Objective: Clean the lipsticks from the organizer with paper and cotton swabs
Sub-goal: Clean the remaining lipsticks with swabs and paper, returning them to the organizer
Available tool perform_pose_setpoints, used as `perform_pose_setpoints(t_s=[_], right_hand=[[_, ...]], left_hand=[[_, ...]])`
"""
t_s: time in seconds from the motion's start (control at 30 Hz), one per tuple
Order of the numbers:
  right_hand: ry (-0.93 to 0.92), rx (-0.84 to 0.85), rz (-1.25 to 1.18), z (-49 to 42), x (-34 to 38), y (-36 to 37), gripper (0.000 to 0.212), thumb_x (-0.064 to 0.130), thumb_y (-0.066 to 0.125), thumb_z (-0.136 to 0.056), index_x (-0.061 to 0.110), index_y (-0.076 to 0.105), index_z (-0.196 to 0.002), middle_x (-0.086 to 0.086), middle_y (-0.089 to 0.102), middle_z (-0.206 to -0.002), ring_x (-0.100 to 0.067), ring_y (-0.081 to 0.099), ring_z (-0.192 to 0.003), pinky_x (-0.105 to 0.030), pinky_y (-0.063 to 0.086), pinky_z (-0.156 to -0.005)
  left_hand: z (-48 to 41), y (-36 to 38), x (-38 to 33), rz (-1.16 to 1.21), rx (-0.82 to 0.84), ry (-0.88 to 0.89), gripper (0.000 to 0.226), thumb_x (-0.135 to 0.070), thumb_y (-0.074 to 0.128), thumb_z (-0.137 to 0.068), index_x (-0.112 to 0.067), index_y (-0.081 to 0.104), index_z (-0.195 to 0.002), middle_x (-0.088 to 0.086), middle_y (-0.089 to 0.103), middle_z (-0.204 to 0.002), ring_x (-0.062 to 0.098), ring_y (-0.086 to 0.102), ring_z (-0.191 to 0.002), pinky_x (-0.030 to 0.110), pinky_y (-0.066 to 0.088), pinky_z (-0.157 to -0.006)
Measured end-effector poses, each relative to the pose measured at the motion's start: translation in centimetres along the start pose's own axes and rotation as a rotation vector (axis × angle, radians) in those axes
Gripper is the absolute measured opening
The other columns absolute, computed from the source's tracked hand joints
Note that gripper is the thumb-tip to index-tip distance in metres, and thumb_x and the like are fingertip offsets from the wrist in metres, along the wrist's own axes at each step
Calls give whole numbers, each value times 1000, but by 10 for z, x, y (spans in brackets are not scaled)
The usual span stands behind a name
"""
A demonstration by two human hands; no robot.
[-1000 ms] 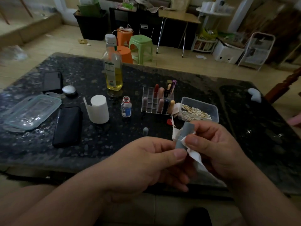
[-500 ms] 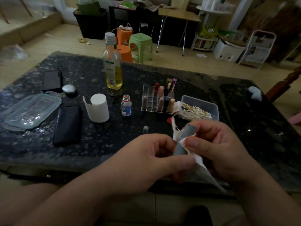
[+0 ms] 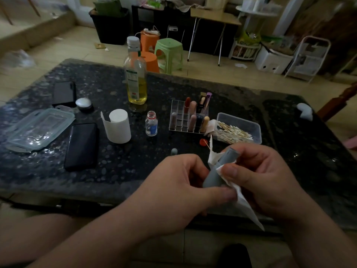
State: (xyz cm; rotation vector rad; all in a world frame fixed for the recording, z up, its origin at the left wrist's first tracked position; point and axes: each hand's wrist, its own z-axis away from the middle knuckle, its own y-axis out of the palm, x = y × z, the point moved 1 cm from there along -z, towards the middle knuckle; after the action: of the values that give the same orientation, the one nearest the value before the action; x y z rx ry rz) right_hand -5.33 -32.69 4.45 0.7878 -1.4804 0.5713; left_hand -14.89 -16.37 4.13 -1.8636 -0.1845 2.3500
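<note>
head view: l hand (image 3: 173,190) grips the lower end of a grey lipstick (image 3: 220,171), r hand (image 3: 260,180) pinches paper (image 3: 243,206) onto it w/ thumb, both over the near table (image 3: 116,171) edge. organizer (image 3: 178,117) w/ more tubes sits further back, swab box (image 3: 257,130) just beside it.

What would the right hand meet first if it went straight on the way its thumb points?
The paper over the grey lipstick tube, which the right hand pinches; beyond, likely the left hand.
</note>
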Motion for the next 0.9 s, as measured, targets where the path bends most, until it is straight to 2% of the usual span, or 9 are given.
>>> perform_pose_setpoints(t_s=[0.07, 0.2, 0.37, 0.47, 0.53, 0.67, 0.77, 0.83, 0.9], right_hand=[[12, 12, -56, 0, 2, -1, 20, 24, 82, -76, 9, 75, -87, -10, 72, -81, -19, 71, -72, -26, 58, -63], [17, 15, -128, 2, 3, -1, 8, 8, 75, -77, 6, 74, -84, -12, 72, -78, -20, 71, -69, -27, 57, -62], [29, -54, -141, 2, 0, 0, 28, 29, 88, -68, 9, 77, -84, -11, 74, -80, -19, 72, -71, -27, 58, -64], [-15, -71, -133, 3, 1, 2, 15, 18, 84, -72, 11, 78, -84, -8, 75, -80, -17, 73, -73, -25, 59, -63], [-28, -80, -117, 4, 1, 2, 9, 12, 79, -74, 13, 78, -83, -6, 75, -79, -17, 74, -72, -25, 59, -63], [-23, -86, -71, 4, 2, 3, 10, 17, 81, -73, 16, 78, -83, -6, 74, -79, -15, 73, -72, -23, 58, -63], [-12, -74, -103, 5, 4, 2, 8, 20, 78, -74, 17, 78, -82, -9, 74, -76, -17, 72, -68, -24, 57, -61], [-21, -69, -133, 5, 3, 0, 8, 12, 73, -77, 16, 78, -80, -9, 73, -74, -17, 72, -66, -25, 57, -61], [-30, -57, -131, 4, 4, 1, 6, 15, 76, -76, 15, 78, -82, -9, 73, -76, -17, 72, -69, -25, 58, -64]], left_hand=[[-6, -4, 6, 116, 144, -2, 33, -45, 82, -71, -20, 70, -89, 6, 76, -89, 25, 72, -81, 45, 60, -75], [-8, -5, 7, 442, 431, -32, 37, -31, 61, -95, -3, 69, -118, 9, 71, -105, 17, 64, -91, 30, 55, -78], [-9, -5, 2, 141, 206, 46, 18, -33, 71, -87, -18, 75, -96, 3, 78, -91, 15, 73, -83, 34, 60, -81], [-5, -1, -2, -16, 35, 41, 25, -46, 82, -73, -27, 71, -84, 0, 77, -84, 24, 75, -83, 53, 61, -83], [-4, 4, -3, -33, -22, 47, 27, -48, 85, -70, -30, 69, -83, 0, 76, -82, 26, 74, -82, 55, 61, -79], [-6, -1, 2, 26, 99, 16, 29, -53, 79, -70, -32, 71, -89, 1, 77, -91, 25, 74, -89, 47, 62, -82], [-6, -1, 3, 302, 322, -23, 32, -35, 66, -95, -11, 71, -115, 5, 76, -105, 20, 70, -95, 36, 59, -86], [-6, -1, 2, 303, 315, 10, 31, -31, 62, -97, -7, 72, -113, 4, 76, -101, 16, 68, -91, 34, 57, -84], [-6, 1, 0, 180, 208, 43, 27, -38, 67, -89, -17, 75, -103, 0, 78, -93, 14, 72, -87, 34, 60, -85]])
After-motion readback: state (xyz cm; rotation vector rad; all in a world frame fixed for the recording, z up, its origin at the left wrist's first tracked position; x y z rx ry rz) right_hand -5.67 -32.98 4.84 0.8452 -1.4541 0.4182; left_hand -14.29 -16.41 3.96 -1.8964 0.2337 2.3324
